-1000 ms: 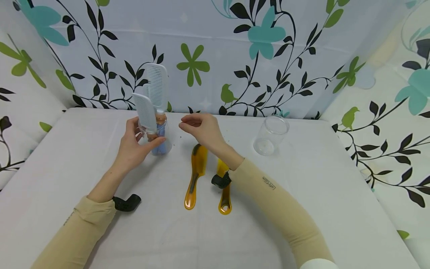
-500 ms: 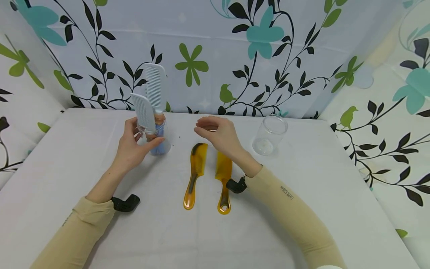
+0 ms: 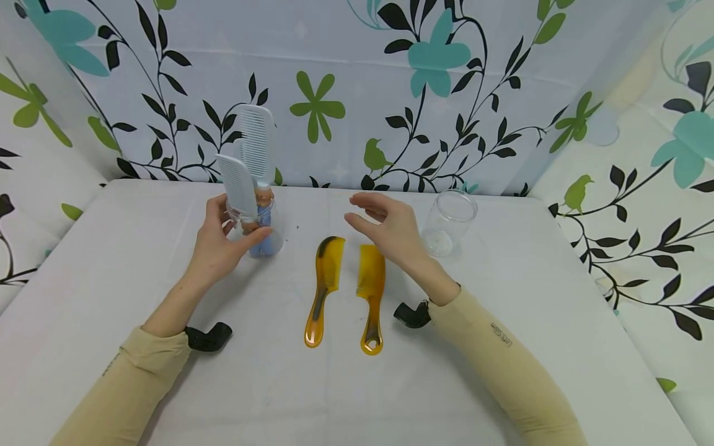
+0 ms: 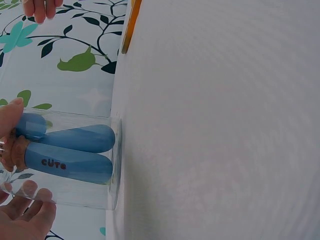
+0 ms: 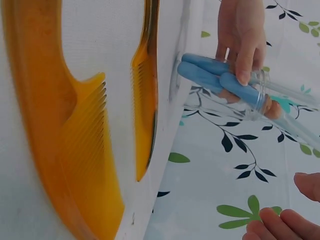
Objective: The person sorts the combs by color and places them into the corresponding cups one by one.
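Right hand: shifts right, away from comb jar | now above right amber comb | fingers open

Left hand covers part of the clear glass jar in the head view; the blue handles of the white combs show only through the glass. In the left wrist view, the jar's mouth end runs off the left edge. In the right wrist view, the nearer amber plastic comb is blurred and cropped at top and bottom; right hand shows only fingertips at the lower corner.
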`<state>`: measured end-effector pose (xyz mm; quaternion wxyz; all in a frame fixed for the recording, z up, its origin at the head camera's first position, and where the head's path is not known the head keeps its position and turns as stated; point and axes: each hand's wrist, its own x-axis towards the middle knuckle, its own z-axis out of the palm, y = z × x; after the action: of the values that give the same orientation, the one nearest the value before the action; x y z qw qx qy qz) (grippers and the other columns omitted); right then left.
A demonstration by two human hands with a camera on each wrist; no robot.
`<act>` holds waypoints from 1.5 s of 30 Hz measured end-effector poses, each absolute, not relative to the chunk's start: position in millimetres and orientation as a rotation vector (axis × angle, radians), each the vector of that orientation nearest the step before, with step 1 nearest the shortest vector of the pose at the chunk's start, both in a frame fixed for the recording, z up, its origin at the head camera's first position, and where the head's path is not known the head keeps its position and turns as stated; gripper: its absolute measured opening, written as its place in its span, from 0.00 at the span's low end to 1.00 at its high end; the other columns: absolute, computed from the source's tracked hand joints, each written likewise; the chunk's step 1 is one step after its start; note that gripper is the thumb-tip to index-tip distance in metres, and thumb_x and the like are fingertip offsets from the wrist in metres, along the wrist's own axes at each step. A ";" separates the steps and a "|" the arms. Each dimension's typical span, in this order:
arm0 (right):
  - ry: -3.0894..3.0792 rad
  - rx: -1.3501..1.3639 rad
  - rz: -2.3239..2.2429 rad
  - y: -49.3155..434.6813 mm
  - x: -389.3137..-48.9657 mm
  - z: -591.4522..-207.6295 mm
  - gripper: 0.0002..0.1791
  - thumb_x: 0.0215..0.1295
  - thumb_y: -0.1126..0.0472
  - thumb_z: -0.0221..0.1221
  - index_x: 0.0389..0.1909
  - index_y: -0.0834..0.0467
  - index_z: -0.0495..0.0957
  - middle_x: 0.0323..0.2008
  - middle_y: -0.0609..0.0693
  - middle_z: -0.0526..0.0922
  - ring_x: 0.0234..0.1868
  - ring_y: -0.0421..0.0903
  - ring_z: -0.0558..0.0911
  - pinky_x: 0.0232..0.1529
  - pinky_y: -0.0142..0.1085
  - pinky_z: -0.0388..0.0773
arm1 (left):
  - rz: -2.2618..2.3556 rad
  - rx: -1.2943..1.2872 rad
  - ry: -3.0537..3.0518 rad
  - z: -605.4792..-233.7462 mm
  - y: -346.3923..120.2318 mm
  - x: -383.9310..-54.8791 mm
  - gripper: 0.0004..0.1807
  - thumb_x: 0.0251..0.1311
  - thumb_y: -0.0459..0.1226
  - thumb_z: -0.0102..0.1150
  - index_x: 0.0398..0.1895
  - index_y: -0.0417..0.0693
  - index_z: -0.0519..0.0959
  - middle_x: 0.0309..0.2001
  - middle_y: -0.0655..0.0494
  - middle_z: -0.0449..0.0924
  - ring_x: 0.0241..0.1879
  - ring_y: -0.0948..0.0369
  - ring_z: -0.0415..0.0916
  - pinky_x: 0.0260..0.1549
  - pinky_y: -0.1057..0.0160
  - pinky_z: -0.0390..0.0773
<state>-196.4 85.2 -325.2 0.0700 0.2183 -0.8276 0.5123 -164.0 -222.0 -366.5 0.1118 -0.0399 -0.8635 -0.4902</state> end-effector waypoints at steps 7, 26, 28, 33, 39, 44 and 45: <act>-2.441 0.661 1.474 99.1 -191.0 -320.7 0.22 0.64 0.58 0.68 0.58 0.59 0.80 0.56 0.53 0.84 0.61 0.47 0.80 0.64 0.34 0.76 | -1.448 -0.119 -2.534 -366.2 -222.2 -164.5 0.50 0.61 0.45 0.69 0.75 0.43 0.47 0.73 0.37 0.57 0.73 0.42 0.56 0.73 0.40 0.58; -2.357 0.546 1.351 144.0 -186.7 -303.9 0.29 0.61 0.58 0.70 0.63 0.57 0.77 0.63 0.50 0.79 0.67 0.46 0.74 0.71 0.37 0.69 | -1.465 -0.111 -2.540 -365.7 -222.1 -164.7 0.50 0.60 0.45 0.69 0.75 0.43 0.46 0.73 0.37 0.57 0.73 0.42 0.55 0.74 0.40 0.57; -2.349 0.527 1.346 150.3 -187.3 -303.4 0.29 0.61 0.58 0.70 0.63 0.57 0.77 0.63 0.50 0.79 0.68 0.46 0.74 0.71 0.38 0.69 | -1.462 -0.108 -2.541 -365.9 -222.1 -164.6 0.50 0.60 0.45 0.69 0.76 0.43 0.46 0.73 0.37 0.57 0.73 0.42 0.55 0.74 0.40 0.57; -2.393 0.420 1.297 168.0 -188.3 -302.6 0.32 0.61 0.55 0.70 0.66 0.54 0.74 0.66 0.47 0.77 0.70 0.45 0.71 0.74 0.40 0.65 | -1.447 -0.099 -2.547 -365.3 -221.5 -164.3 0.51 0.60 0.46 0.69 0.76 0.43 0.46 0.73 0.37 0.57 0.73 0.42 0.55 0.74 0.40 0.57; -2.492 0.279 1.255 188.6 -192.3 -309.5 0.43 0.60 0.48 0.70 0.75 0.48 0.63 0.74 0.45 0.65 0.76 0.48 0.60 0.77 0.54 0.56 | -1.449 -0.102 -2.541 -365.3 -221.2 -164.1 0.50 0.60 0.45 0.69 0.75 0.44 0.47 0.72 0.38 0.58 0.73 0.42 0.56 0.74 0.40 0.57; -2.538 0.197 1.265 202.1 -200.7 -318.9 0.50 0.59 0.44 0.69 0.78 0.47 0.55 0.77 0.45 0.58 0.78 0.47 0.54 0.78 0.54 0.52 | -1.463 -0.101 -2.538 -365.4 -221.4 -164.3 0.50 0.60 0.45 0.70 0.75 0.44 0.47 0.73 0.38 0.57 0.73 0.42 0.55 0.74 0.40 0.57; -2.544 0.179 1.274 204.5 -201.9 -320.3 0.50 0.59 0.43 0.69 0.78 0.47 0.55 0.77 0.44 0.58 0.78 0.46 0.54 0.78 0.53 0.52 | -1.464 -0.100 -2.540 -365.2 -221.4 -164.6 0.50 0.60 0.45 0.70 0.75 0.45 0.47 0.73 0.39 0.57 0.73 0.42 0.55 0.74 0.40 0.57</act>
<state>-201.9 204.5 -320.3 0.1450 0.0621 -0.8830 0.4421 -164.6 -221.4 -365.2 0.1042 -0.0340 -0.8612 -0.4963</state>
